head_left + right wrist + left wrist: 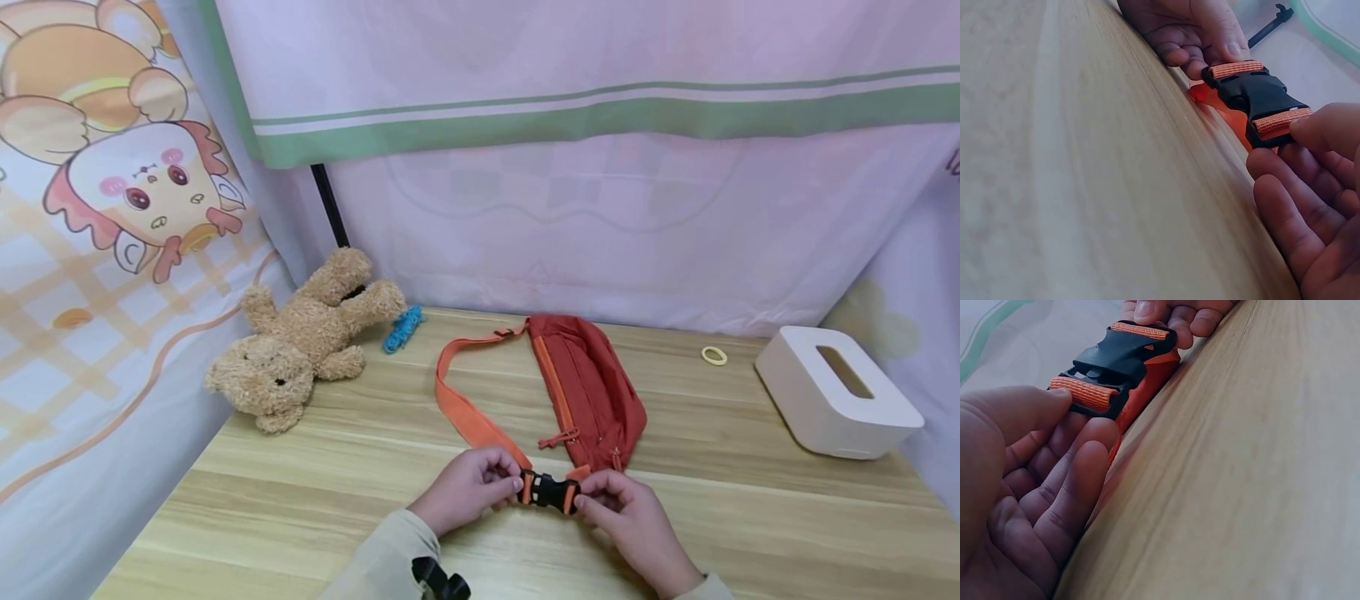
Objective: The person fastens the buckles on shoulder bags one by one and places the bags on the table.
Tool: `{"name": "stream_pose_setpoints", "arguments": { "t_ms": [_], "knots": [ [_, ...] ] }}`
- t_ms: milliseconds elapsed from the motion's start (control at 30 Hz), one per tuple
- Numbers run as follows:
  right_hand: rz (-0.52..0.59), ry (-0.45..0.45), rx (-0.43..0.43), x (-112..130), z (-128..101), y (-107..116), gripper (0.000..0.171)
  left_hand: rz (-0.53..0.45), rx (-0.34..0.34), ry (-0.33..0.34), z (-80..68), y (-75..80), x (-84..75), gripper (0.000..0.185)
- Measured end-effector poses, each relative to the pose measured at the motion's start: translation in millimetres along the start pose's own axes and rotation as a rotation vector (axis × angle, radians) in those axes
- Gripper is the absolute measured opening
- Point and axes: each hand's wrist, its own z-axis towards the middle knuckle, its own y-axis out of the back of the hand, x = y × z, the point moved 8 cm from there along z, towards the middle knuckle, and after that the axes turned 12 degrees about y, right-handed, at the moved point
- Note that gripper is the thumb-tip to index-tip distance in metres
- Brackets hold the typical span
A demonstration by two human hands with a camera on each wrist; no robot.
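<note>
A black side-release buckle (pixel 550 492) joins the orange strap (pixel 468 414) of a red waist bag (pixel 588 392) lying on the table. Its two halves are together, one inside the other; whether they are fully latched I cannot tell. My left hand (pixel 474 487) pinches the left buckle half between thumb and fingers, over the orange webbing (pixel 1085 392). On the opposite end, my right hand (pixel 633 521) grips the other half by its webbing (pixel 1282 123). Both wrist views show the buckle (pixel 1113 356) held just above the wooden surface.
A brown teddy bear (pixel 311 333) lies at the left of the table (pixel 315 492), beside a bundle of blue cord (pixel 403 329). Towards the back right are a pale yellow ring (pixel 714 357) and a white tissue box (pixel 832 400). Curtains (pixel 600 225) hang around the table.
</note>
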Motion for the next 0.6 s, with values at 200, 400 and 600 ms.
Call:
{"name": "stream_pose_setpoints", "arguments": {
  "t_ms": [200, 400, 600],
  "knots": [
    [-0.032, 0.003, 0.018, 1.2, 0.0, -0.5, 0.015, 0.030, 0.015, 0.002, 0.0, -1.0, -0.6, 0.008],
    [-0.020, 0.040, 0.022, 2.7, -0.8, -1.2, 0.016, 0.013, -0.011, 0.015, -1.2, 0.4, -0.6, 0.008],
    [-0.003, 0.029, -0.007, 2.2, -0.7, -0.1, 0.016, -0.029, -0.018, 0.011, -2.0, 0.6, -1.0, 0.010]
  ]
}}
